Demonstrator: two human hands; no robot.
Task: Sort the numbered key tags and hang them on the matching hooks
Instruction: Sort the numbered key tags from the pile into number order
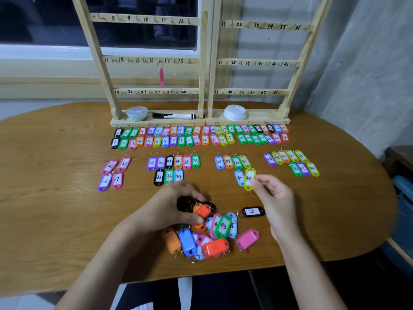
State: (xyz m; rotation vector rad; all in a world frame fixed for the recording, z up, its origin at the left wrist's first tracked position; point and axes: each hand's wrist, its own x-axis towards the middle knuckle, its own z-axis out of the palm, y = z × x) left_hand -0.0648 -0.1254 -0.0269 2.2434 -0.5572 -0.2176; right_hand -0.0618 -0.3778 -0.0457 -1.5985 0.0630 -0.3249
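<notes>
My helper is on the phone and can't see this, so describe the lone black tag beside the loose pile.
On the wooden table, find the loose pile of coloured tags near the front edge. Just right of its upper end, beside the right hand, lies the black tag. It lies sideways, apart from the pile, its white label reading 36.

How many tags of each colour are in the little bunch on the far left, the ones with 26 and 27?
Pink tags: 3
Purple tag: 1
Total: 4
</notes>
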